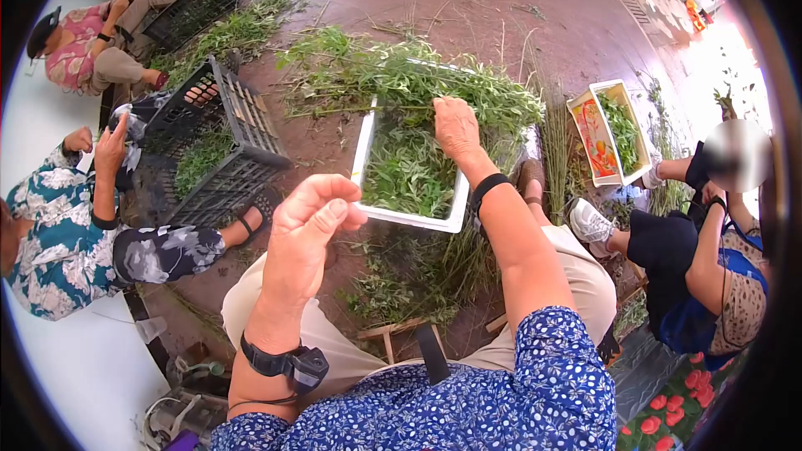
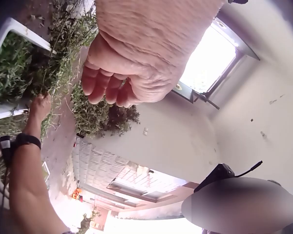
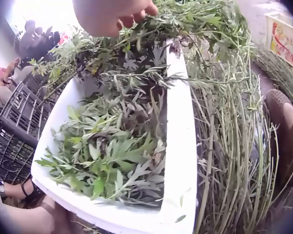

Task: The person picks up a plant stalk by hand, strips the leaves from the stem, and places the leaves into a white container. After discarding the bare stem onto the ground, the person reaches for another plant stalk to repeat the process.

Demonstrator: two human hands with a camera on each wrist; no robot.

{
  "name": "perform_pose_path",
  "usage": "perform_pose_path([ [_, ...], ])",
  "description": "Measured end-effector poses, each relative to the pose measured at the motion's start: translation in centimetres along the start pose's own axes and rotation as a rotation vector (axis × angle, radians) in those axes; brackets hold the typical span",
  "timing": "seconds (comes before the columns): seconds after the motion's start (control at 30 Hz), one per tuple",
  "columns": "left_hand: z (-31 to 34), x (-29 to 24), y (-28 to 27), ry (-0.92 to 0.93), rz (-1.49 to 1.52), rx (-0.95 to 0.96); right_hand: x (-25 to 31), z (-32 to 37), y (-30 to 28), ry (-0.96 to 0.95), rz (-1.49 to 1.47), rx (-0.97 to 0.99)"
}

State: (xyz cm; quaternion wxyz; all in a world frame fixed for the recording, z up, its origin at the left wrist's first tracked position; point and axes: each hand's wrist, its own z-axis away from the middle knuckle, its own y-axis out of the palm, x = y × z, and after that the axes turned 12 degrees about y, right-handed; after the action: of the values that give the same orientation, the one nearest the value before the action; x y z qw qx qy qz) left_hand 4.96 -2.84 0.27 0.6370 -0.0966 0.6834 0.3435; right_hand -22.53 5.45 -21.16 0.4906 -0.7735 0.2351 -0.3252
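A: Where was the right hand (image 1: 457, 129)?

B: At twelve o'clock from the person's lap. It lay palm down on the leafy stems (image 1: 376, 75), which were heaped across the far rim of the white tray (image 1: 365, 146).

A: And its fingers?

B: They were bent down together into the greens, with the tips touching sprigs. I couldn't tell whether they had closed round a stem.

A: What about the left hand (image 1: 309, 230)?

B: It was raised above the left knee, at about seven o'clock from the tray and well apart from it. The fingers were curled in toward the palm and the thumb lay against the forefinger — I saw nothing between them.

A: What was in the tray?

B: Loose plucked leaves (image 1: 409, 175), piled mostly toward its near end.

A: Anything around it?

B: Bare stalks (image 1: 555, 150) lay along the tray's three o'clock side. A black crate (image 1: 242, 117) stood at ten o'clock, tipped on edge beside a seated person. A second tray (image 1: 643, 134) with greens sat at two o'clock — near another seated person.
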Motion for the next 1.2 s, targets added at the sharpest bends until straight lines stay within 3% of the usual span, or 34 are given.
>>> perform_pose_path([
  [0.1,0.0,0.0,0.1,-0.03,0.001,-0.007,-1.3,0.1,0.3,0.105,0.267,0.133],
  [0.23,0.0,-0.2,0.0,-0.036,0.009,0.009,-1.8,0.8,-1.3,0.056,0.339,0.219],
  [0.4,0.0,0.1,0.0,-0.004,0.047,0.058,-2.5,1.4,-2.0,0.05,0.254,0.354],
  [0.57,0.6,-0.1,0.5,-0.025,0.054,0.079,-2.5,1.0,-1.7,0.15,0.072,0.272],
  [0.77,0.0,-0.1,0.4,-0.05,0.012,0.119,-1.9,1.0,-2.4,0.142,0.446,0.481],
  [0.83,-0.3,-0.4,0.2,-0.033,0.008,0.1,-3.4,1.6,-1.7,0.122,0.412,0.423],
  [0.93,-0.4,-0.5,0.0,-0.007,0.017,0.098,-4.3,1.6,-3.6,0.131,-0.02,0.388],
  [1.07,-0.3,-0.2,-0.3,0.026,-0.005,0.11,-3.4,0.4,-9.8,0.172,-0.169,0.381],
  [1.2,-0.8,0.1,-0.2,0.044,-0.047,0.106,-4.0,-0.3,-12.2,0.136,-0.06,0.449],
])
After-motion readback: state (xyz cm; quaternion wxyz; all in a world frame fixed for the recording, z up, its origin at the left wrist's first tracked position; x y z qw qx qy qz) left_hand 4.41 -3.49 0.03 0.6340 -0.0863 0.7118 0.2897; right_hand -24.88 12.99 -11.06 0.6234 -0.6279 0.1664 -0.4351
